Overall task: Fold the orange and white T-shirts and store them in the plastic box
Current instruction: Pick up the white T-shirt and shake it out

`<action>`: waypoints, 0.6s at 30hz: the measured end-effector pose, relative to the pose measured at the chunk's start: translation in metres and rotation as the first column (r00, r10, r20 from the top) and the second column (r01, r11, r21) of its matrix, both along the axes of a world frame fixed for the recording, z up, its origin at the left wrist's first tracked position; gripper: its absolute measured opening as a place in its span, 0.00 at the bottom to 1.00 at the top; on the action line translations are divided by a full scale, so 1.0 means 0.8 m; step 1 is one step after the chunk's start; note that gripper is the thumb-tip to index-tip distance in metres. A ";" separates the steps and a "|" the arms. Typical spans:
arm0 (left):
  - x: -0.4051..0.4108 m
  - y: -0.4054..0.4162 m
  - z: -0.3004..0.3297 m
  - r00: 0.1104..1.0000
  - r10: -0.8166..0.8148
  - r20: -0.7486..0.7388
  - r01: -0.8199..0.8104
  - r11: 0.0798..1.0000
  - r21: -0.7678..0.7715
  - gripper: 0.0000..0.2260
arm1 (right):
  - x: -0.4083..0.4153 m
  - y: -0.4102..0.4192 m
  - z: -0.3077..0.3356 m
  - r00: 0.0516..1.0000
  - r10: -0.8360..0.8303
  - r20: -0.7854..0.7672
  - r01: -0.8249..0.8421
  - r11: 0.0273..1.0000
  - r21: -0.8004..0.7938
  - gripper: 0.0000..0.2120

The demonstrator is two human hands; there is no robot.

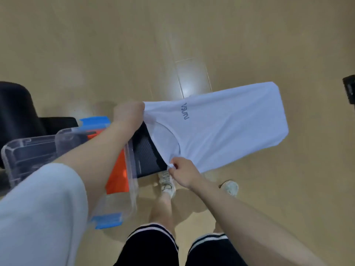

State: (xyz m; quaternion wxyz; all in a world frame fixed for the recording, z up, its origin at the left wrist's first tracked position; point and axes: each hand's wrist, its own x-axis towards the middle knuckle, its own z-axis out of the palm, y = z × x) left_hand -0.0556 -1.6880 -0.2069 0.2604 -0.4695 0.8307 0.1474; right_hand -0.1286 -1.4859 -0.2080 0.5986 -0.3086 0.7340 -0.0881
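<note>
White fabric fills the middle of the view: a white T-shirt (226, 127), folded lengthwise into a long panel, is held up in the air above a pale wooden floor (96, 45). A small dark printed logo (185, 111) sits near its collar end. The left hand (128, 114) grips one shoulder corner of the shirt, fingers curled round the cloth. The right hand (182, 174) pinches the other corner by the collar between thumb and fingertips. The rest of the shirt stretches away from the person, off the ground.

Below the left forearm stands a clear plastic box (132, 169) with blue latches (107, 220) at both ends. An orange T-shirt (117, 179) lies folded inside it. Just beside the box, under the held shirt, is a black ribbed object (147, 152); what it is cannot be told. A black chair (15, 112) stands at the left edge. The person wears a light sleeve (38, 208), black shorts (149, 246) with white stripes, and pale sneakers (167, 184).
</note>
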 end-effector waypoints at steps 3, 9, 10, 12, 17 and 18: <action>0.038 -0.007 -0.020 0.998 -0.009 0.061 0.014 0.997 -0.077 0.13 | 0.053 -0.025 -0.017 0.994 0.059 0.092 -0.063 0.997 0.051 0.10; 0.046 0.019 -0.051 0.997 0.060 0.042 -0.058 0.997 -0.040 0.19 | 0.061 -0.044 -0.031 0.993 0.050 0.106 -0.058 0.995 0.077 0.15; 0.040 0.028 -0.053 0.998 0.053 0.040 -0.052 0.998 -0.018 0.19 | 0.046 -0.040 -0.033 0.996 0.036 0.087 -0.044 0.995 0.091 0.15; 0.023 0.046 -0.056 0.999 0.037 0.004 -0.037 0.999 0.017 0.16 | 0.005 -0.026 -0.039 0.999 0.038 0.026 -0.040 0.994 0.099 0.14; -0.038 0.120 -0.056 0.996 0.023 -0.087 -0.008 0.987 0.161 0.17 | -0.130 0.036 -0.046 0.990 -0.040 -0.133 0.058 0.990 0.130 0.10; -0.054 0.138 -0.056 0.996 0.019 -0.085 -0.001 0.978 0.209 0.17 | -0.158 0.051 -0.047 0.985 -0.060 -0.163 0.083 0.987 0.137 0.10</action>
